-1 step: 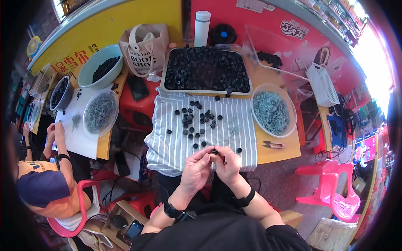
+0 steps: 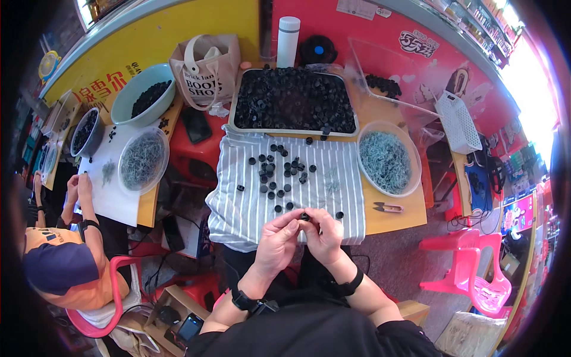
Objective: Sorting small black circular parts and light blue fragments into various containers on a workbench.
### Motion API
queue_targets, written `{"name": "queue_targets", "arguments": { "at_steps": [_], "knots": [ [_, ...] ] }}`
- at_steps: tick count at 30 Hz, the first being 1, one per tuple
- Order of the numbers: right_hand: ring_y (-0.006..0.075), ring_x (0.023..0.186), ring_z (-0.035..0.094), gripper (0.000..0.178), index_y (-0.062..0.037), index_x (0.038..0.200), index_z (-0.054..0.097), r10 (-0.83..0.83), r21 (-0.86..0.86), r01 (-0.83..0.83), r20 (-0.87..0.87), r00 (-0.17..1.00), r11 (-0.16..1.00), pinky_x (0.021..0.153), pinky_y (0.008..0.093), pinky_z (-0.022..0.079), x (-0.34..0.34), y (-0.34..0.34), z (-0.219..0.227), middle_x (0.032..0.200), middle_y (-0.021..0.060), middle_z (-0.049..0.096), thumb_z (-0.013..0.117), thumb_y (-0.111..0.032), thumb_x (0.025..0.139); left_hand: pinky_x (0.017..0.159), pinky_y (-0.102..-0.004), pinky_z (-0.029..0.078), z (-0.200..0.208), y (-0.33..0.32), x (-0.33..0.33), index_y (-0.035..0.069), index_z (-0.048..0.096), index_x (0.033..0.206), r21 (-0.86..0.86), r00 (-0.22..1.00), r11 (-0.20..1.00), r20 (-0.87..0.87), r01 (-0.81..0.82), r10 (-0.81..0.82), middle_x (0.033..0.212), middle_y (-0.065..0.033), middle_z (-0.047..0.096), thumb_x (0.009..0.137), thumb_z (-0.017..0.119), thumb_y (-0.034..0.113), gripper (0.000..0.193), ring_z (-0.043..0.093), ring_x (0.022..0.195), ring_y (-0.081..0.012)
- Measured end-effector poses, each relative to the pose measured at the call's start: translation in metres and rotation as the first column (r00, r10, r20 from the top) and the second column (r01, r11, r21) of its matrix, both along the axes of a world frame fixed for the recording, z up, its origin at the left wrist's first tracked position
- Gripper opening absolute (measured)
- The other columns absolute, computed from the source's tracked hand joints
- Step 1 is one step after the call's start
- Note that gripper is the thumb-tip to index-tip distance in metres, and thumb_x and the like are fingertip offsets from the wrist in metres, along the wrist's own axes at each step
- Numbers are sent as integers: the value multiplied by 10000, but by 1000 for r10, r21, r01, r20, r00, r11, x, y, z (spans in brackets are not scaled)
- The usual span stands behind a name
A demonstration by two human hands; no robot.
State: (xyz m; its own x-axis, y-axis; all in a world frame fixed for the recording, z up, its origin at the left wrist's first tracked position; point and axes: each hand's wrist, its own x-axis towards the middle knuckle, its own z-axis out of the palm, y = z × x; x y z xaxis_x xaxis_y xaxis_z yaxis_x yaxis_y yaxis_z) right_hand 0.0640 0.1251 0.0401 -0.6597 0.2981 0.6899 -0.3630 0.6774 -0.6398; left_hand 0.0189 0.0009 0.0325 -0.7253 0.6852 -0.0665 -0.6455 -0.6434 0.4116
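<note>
"What's being held right now?"

"A small black cap-like piece [image 2: 304, 217] — pinched where the left hand [image 2: 277, 243] and the right hand [image 2: 324, 239] meet, each grip closed on it."

"Where, exactly?"

"Over the near part of the striped cloth [image 2: 235, 208]; loose black pieces [image 2: 271, 185] lie scattered there."

"And around that?"

"A tray [image 2: 267, 130] heaped with more behind, and a round bowl [image 2: 415, 160] of blue-green strands [image 2: 385, 159] to the right — both on the wooden tabletop [image 2: 386, 223]."
</note>
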Motion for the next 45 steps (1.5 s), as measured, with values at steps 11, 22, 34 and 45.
{"name": "queue_targets", "arguments": {
  "at_steps": [11, 22, 34, 45],
  "knots": [
    [199, 639, 632, 273, 13, 1021, 642, -33, 6, 33, 155, 987, 999, 537, 301, 504, 11, 3, 32, 819, 123, 642, 765, 8, 777, 1015, -316, 450, 10, 3, -4, -48, 462, 1398, -19, 987, 1000, -161, -22, 19, 1253, -151, 631, 963, 571, 6, 451, 605, 1120, -171],
    [277, 699, 647, 256, 47, 1001, 667, -123, 434, 105, 13, 992, 895, 559, 326, 531, 1, 14, 15, 870, 149, 621, 723, 26, 753, 952, -309, 496, 1, 8, -6, -70, 612, 1228, -135, 993, 988, -105, -71, 57, 1130, -144, 682, 960, 568, 8, 282, 656, 1012, -191],
    [315, 705, 642, 124, -24, 970, 613, 5, 332, -154, 411, 912, 931, 605, 388, 520, 1, 18, 18, 836, 155, 595, 621, -26, 846, 831, -302, 546, -10, -2, -13, -67, 584, 1262, -380, 967, 916, -251, -132, 36, 1095, -175, 692, 956, 570, -6, 313, 681, 971, -211],
    [67, 616, 547, 34, -25, 945, 597, -167, 82, 155, 174, 971, 985, 524, 257, 441, -38, 130, 83, 740, 6, 585, 583, -4, 922, 806, -255, 514, -33, -3, -4, 7, 621, 1247, -362, 896, 922, -443, -139, -38, 1085, -99, 714, 981, 587, 70, 276, 664, 984, -132]
  ]
}}
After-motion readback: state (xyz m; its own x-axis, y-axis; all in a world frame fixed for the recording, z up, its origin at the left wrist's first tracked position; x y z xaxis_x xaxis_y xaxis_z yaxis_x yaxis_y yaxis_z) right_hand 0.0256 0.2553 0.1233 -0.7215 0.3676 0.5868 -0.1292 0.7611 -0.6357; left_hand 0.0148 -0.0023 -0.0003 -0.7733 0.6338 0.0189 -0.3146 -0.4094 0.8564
